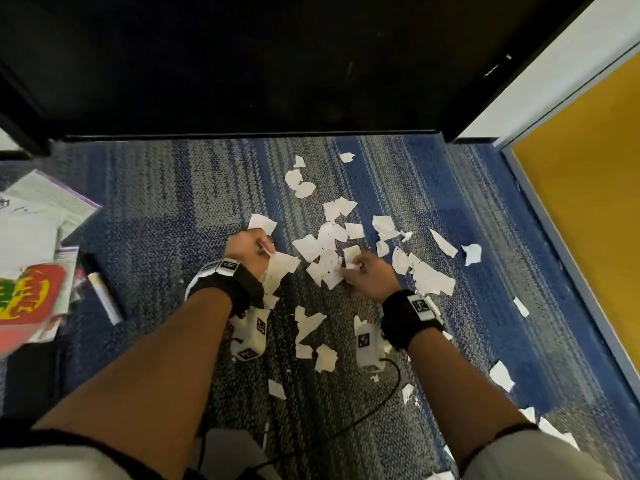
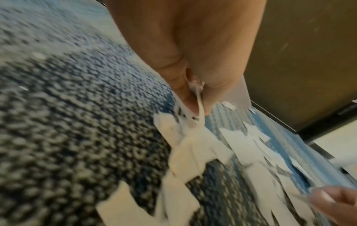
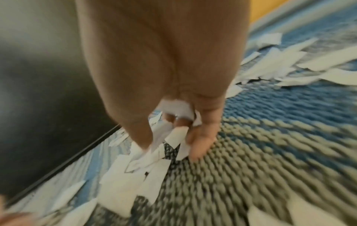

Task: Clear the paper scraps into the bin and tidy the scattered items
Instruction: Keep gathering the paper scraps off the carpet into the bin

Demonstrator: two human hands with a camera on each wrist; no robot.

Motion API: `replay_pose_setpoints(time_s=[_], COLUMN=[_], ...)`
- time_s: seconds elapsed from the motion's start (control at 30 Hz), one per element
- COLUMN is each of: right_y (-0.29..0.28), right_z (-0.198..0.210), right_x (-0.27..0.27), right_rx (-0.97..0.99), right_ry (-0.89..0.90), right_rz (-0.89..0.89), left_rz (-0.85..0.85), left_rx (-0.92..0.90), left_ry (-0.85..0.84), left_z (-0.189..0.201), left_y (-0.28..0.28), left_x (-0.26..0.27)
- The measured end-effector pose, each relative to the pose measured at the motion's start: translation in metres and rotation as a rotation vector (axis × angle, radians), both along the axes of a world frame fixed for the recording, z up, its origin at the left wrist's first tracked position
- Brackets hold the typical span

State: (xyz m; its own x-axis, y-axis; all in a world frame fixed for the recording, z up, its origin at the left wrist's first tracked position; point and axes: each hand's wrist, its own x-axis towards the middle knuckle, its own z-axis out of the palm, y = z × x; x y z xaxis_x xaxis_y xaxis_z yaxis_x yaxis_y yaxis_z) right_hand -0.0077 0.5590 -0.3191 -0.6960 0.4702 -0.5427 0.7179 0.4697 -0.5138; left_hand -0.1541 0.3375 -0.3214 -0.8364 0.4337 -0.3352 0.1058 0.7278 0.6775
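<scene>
Paper scraps (image 1: 329,244) littered the blue-grey carpet (image 1: 166,202) before a dark cabinet (image 1: 242,64); left hand (image 1: 247,249) and right hand (image 1: 367,277) each pinched scraps, yellow panel (image 1: 588,209) right.

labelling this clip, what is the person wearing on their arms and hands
Both forearms are bare. Each wrist carries a black strap with a small white tag printed with a black marker: left wrist strap, right wrist strap. A white camera unit hangs under each. Light sleeves end near the elbows. A black cable trails below.
</scene>
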Motion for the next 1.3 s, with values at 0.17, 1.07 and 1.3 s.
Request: replay_pose_setpoints(time_s=[0.17,1.07,1.3], right_y=[-0.013,-0.033,-0.035], right_z=[-0.001,-0.028,-0.035], right_x=[-0.055,-0.045,-0.046], right_rx=[0.214,0.199,0.164], right_ry=[0.074,0.272,0.397], right_rz=[0.122,-0.115,-0.115], left_rz=[0.31,0.238,0.015], left_rx=[0.251,0.127,-0.09], left_ry=[-0.277,-0.06,-0.026], left_z=[0.001,-0.008,-0.023], left_y=[-0.027,-0.01,-0.017], left_x=[-0.016,-0.003,0.002])
